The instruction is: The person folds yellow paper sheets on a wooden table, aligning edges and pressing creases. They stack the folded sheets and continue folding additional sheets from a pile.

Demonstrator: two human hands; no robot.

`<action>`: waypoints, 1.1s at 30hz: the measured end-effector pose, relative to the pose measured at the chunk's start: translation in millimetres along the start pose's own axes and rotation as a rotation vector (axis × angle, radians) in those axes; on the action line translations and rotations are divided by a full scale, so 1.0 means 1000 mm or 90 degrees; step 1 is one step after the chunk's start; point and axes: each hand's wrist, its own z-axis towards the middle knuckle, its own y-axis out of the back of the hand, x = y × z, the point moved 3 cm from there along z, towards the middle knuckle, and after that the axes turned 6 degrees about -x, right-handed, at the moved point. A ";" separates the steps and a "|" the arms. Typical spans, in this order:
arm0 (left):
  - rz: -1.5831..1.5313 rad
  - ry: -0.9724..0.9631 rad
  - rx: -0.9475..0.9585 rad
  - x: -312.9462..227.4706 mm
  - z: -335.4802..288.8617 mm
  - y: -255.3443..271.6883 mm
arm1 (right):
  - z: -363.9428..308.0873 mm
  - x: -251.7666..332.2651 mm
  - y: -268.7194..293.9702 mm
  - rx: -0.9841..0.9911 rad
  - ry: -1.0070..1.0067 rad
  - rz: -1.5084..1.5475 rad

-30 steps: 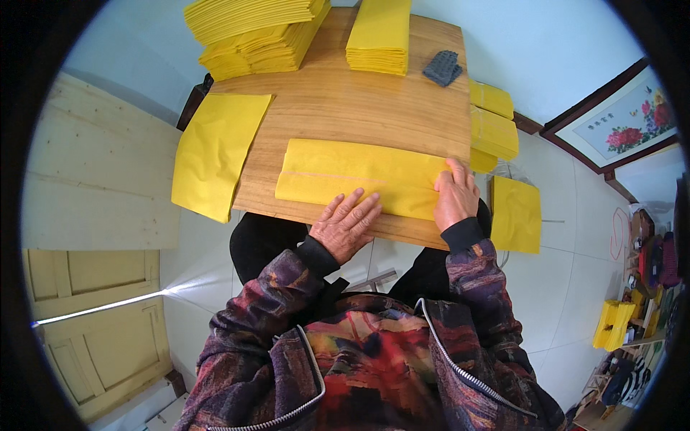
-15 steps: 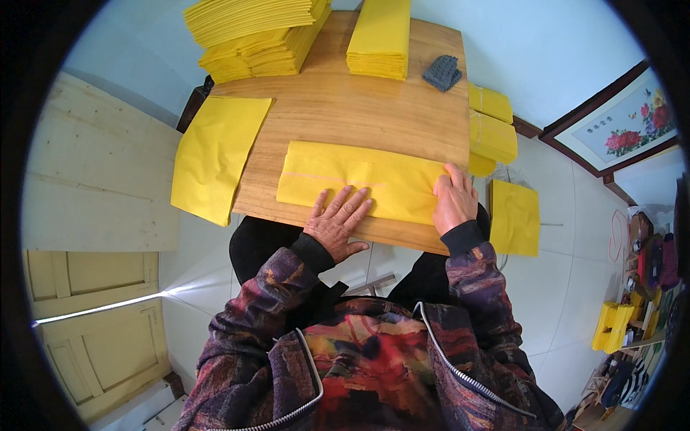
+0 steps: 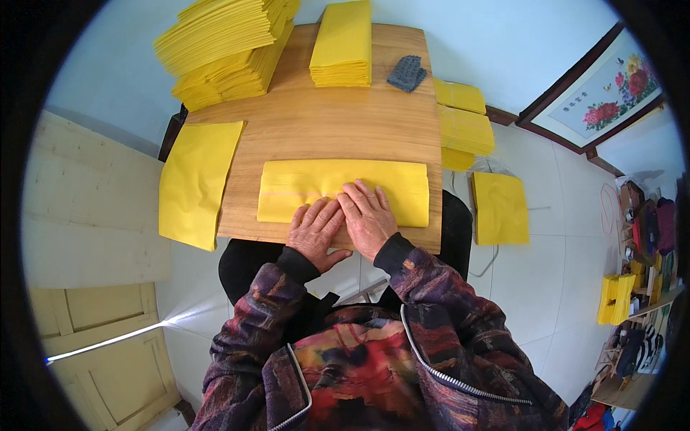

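A long folded yellow sheet (image 3: 402,188), like paper or cloth, lies near the front edge of the wooden table (image 3: 316,133). My left hand (image 3: 316,228) rests flat on its lower edge, left of the middle, with fingers stretched. Close beside it, my right hand (image 3: 367,218) lies palm down on the sheet, its fingers extended. The two hands almost touch, and part of the sheet is hidden under them. A faint pinkish line shows on the sheet to the left of my fingers.
Another yellow sheet (image 3: 198,179) hangs over the table's left edge. At the back stand a tall yellow stack (image 3: 230,54) and a narrower one (image 3: 341,47), with a grey cloth (image 3: 407,73) nearby. Yellow bundles (image 3: 463,129) sit beyond the right edge, and a yellow pile (image 3: 501,208) stands nearer.
My right hand has moved left from the sheet's right end to its middle, next to my left hand. The sheet's right end now lies straight. The whole view has shifted slightly.
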 end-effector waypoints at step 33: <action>-0.149 -0.003 -0.053 0.027 0.037 0.021 | 0.062 -0.023 0.027 0.359 -0.056 -0.084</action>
